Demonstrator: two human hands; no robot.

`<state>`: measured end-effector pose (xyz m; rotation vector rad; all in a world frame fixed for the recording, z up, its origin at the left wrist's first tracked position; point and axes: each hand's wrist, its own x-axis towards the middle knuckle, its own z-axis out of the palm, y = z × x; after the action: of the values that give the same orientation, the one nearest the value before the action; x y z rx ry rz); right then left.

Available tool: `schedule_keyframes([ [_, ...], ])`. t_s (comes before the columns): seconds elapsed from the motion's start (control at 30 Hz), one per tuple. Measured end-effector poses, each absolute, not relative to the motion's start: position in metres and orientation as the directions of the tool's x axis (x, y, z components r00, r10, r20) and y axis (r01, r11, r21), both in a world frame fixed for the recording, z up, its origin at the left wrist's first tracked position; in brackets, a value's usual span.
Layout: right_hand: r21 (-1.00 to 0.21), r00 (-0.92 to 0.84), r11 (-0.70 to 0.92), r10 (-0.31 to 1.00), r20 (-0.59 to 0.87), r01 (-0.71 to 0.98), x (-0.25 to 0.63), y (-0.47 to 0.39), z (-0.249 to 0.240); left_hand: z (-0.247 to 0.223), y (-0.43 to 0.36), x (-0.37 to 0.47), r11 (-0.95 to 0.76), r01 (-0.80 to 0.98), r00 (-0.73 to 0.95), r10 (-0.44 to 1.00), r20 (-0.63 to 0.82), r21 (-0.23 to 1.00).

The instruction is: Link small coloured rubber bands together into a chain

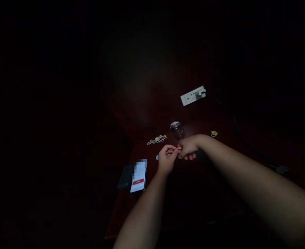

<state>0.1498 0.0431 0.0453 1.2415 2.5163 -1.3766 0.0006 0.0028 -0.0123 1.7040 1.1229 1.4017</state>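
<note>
My left hand (167,158) and my right hand (190,147) meet above the dark red table (121,211). Between their fingertips is a small orange-pink band (178,148), like a small hair tie, pinched by both; the fingers partly hide it. Just left of my left hand lies a light blue band (157,157). Behind the hands is a pile of small loops in mixed colours (158,139). A small clear jar (177,128) with a patterned lid stands beyond my right hand. To its right are yellow bands (214,133).
A lit phone (138,177) rests against a dark box-like object (125,176) near the table's left edge. Towards the back lies a white power strip (191,97) with a plug in it. A dark cable (236,124) runs along the right. Surroundings are very dark.
</note>
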Motion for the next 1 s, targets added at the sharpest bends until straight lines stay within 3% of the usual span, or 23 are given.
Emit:
schedule_keyframes([
  [0.13,-0.729,-0.71,0.28,0.591,-0.382,0.625,0.133,0.05,0.06,-0.01,0.004,-0.006,-0.462,0.207,-0.033,0.878,0.478,0.863],
  [0.5,-0.886,-0.753,0.425,0.64,0.151,0.183,0.176,0.038,0.019,-0.015,0.005,0.0,-0.432,0.267,0.106,0.902,0.419,0.862],
  [1.0,-0.769,-0.605,0.566,0.735,0.307,0.297,0.184,0.019,-0.001,-0.016,0.004,0.002,-0.409,0.281,0.182,0.911,0.37,0.868],
])
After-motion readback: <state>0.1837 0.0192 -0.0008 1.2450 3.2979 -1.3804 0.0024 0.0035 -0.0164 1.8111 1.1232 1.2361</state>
